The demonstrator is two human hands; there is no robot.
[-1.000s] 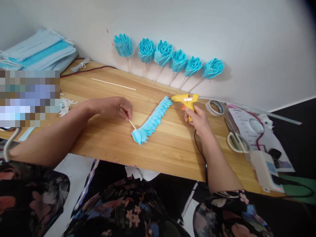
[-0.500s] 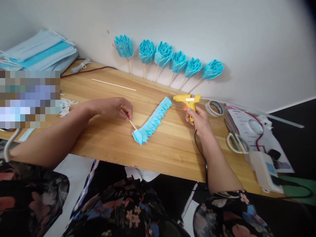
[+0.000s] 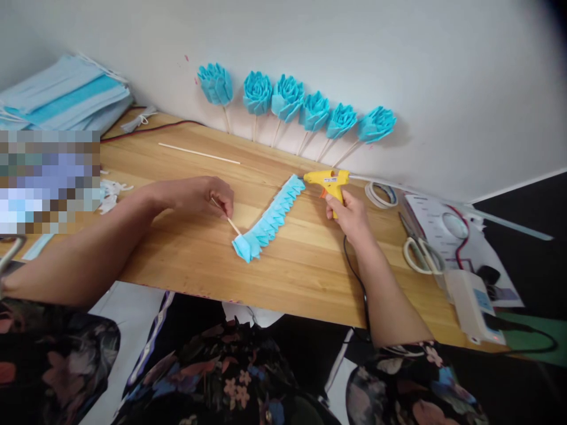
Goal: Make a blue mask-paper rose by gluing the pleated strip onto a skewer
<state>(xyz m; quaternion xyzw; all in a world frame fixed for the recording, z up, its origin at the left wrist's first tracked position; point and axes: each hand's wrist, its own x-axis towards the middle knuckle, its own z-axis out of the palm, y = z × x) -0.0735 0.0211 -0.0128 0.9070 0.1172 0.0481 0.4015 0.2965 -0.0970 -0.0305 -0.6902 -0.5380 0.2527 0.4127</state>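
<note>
My left hand (image 3: 201,196) rests on the wooden table (image 3: 301,265) and pinches a thin wooden stick (image 3: 231,222). The stick's far end is stuck into the near end of a pleated strip of blue mask fabric (image 3: 271,217). The strip lies slanted across the table. My right hand (image 3: 349,215) is closed round the grip of a yellow glue gun (image 3: 326,179). The gun's nozzle points left and touches the far end of the strip.
Several finished blue fabric roses (image 3: 287,97) on sticks lean against the wall. A spare stick (image 3: 199,153) lies behind my left hand. A stack of blue masks (image 3: 66,97) sits far left. Tape rolls (image 3: 380,193), scissors (image 3: 419,251) and a white device (image 3: 473,298) lie right.
The glue gun has stayed at the strip's far end, shifting only slightly. My left hand keeps its hold on the stick. The view has drifted a little.
</note>
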